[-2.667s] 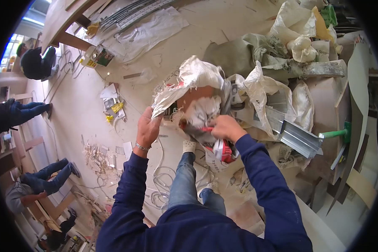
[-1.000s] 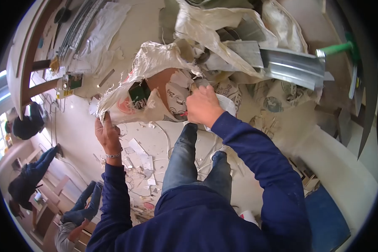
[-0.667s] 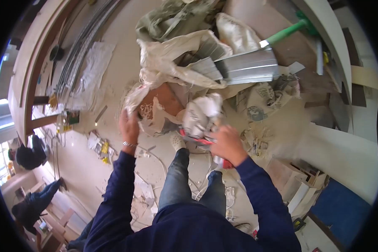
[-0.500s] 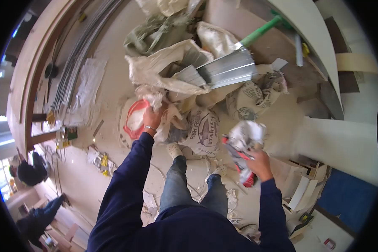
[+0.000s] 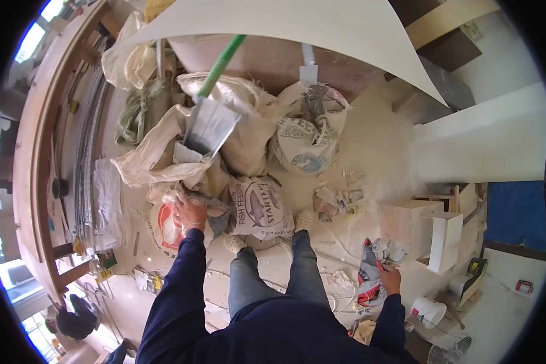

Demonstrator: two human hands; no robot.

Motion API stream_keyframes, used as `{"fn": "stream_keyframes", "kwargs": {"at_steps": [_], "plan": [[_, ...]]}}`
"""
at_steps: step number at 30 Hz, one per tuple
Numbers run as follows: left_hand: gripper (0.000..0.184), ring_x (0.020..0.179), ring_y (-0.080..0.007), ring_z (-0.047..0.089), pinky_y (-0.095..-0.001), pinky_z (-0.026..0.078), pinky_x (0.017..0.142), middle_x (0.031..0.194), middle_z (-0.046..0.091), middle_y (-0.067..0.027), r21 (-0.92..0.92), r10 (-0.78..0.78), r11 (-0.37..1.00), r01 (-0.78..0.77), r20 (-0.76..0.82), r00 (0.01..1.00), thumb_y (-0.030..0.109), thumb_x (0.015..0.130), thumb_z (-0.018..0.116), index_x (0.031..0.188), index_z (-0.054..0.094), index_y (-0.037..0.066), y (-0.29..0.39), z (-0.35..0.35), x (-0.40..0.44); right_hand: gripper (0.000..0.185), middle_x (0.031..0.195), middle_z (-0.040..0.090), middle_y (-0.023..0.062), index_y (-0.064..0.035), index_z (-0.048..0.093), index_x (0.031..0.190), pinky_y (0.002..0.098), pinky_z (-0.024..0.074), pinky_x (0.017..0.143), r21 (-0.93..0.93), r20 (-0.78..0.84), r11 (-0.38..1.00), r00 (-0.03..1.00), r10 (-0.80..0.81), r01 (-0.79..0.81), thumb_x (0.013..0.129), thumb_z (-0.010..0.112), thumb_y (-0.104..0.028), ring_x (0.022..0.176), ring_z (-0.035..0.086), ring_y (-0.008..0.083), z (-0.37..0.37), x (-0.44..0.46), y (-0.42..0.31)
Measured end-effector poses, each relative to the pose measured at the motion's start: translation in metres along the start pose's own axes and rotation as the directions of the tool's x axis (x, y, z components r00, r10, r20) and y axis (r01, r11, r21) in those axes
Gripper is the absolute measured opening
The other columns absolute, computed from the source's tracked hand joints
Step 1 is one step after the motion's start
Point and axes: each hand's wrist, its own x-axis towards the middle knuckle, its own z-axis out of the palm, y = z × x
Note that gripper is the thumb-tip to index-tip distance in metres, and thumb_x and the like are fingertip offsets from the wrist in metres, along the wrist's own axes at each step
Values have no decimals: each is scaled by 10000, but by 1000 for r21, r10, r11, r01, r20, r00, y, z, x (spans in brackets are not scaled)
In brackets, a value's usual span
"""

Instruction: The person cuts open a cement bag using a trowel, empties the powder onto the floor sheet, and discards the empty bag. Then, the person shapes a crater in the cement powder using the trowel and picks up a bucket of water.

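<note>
My left hand (image 5: 188,213) is closed on the gathered top of a whitish woven sack (image 5: 164,195), beside a round red-and-white print (image 5: 168,227). Out to the right, my right hand (image 5: 390,279) grips a crumpled red, grey and white bag (image 5: 371,273) low over the floor. Between my hands, near my feet, stands a full sack printed "FISH FEEDS STARTER" (image 5: 261,206). Behind it, an open woven sack (image 5: 142,161) holds metal channel pieces (image 5: 212,127).
Another printed sack (image 5: 309,130) stands behind, with a green handle (image 5: 221,67) farther left. At right are a wooden box (image 5: 406,227), a white bucket (image 5: 429,311) and a blue panel (image 5: 519,209). Debris (image 5: 337,197) and cables lie on the floor. A person in dark clothing (image 5: 76,316) is at lower left.
My right hand has carried the crumpled bag away from the sacks, to the lower right. My left hand has shifted its hold along the woven sack. The view has turned toward the right.
</note>
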Motion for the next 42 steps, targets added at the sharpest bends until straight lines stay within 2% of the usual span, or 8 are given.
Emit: {"fn": "stream_keyframes", "kwargs": {"at_steps": [8,14,18,20,23,26,34,42], "plan": [[511,1165,-374,454,-455,384,972,1262,494,-179,-515,734,606,-606,71,675,235,711,680,1169,547,51,210,79,-69,463,1005,663,206,-26,655,1089,359,474,873,49,144,999,990,7,-14,678,597,-232,975,628,328,0,88,16],[435,1320,-276,322,-528,267,1050,1379,414,-98,5,966,259,-966,11,259,153,808,544,1238,520,89,423,141,-58,351,1009,673,125,-64,668,1073,398,508,759,-268,214,859,896,-389,437,745,622,-180,836,637,329,2,83,105],[348,1163,-285,524,-535,265,1021,1170,628,-55,151,858,493,-857,80,507,174,885,471,1215,567,119,479,173,-32,409,1016,662,196,-14,669,1050,378,497,831,-12,188,1000,982,7,-5,679,652,-183,929,649,326,-21,74,105],[273,1012,-269,613,-485,295,962,1007,694,-39,15,701,536,-844,549,455,196,902,475,1087,667,138,464,181,-32,413,940,683,194,-10,665,1055,333,501,784,-9,210,996,974,84,-84,658,660,-127,893,670,273,-26,68,122],[208,884,-227,633,-473,342,860,874,692,-29,141,798,117,-983,575,178,205,854,519,898,721,189,410,155,-64,423,956,679,207,1,657,1063,332,498,775,0,223,998,972,69,-70,662,648,-131,895,669,279,-27,86,128],[214,962,-212,591,-460,297,934,918,673,5,69,750,127,-990,646,141,222,846,522,891,729,191,367,132,-80,425,969,674,214,-1,656,1067,334,497,782,-15,242,998,968,68,-66,674,638,-159,908,664,290,-32,111,102],[199,1041,-205,512,-512,267,1010,936,592,10,20,950,146,-989,275,145,199,748,590,872,723,281,317,88,-79,455,946,685,167,-22,636,1128,339,495,767,-89,457,896,817,-352,436,698,599,-167,853,655,265,-69,224,-28],[136,977,-195,501,-407,366,877,845,564,20,-211,963,270,-940,66,262,199,705,598,788,697,243,304,98,-79,482,935,657,60,34,597,1141,277,485,753,653,539,757,715,-445,-22,679,613,-104,828,615,163,-93,288,-302]]}}
